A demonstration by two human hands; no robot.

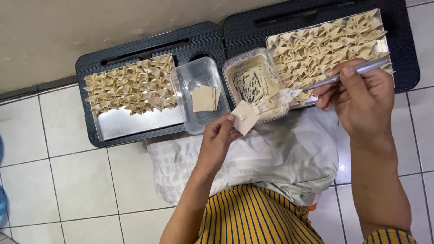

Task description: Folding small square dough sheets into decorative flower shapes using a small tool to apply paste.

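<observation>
Currently, the left hand [216, 138] pinches a square wrapper [245, 117] between thumb and fingertips, just in front of the filling tub [235, 68]; the right hand [361, 97] has its fingers closed around a metal spoon [312, 86] (bowl over the tub's near rim); spare wrappers [205, 98] lie in the clear tub [183, 81]; folded dumplings [129, 86] fill both trays.

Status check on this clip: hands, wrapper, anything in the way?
Left hand pinching square wrapper, dab of filling on it. Right hand holding spoon, tip at filling tub. Nothing between them.
</observation>
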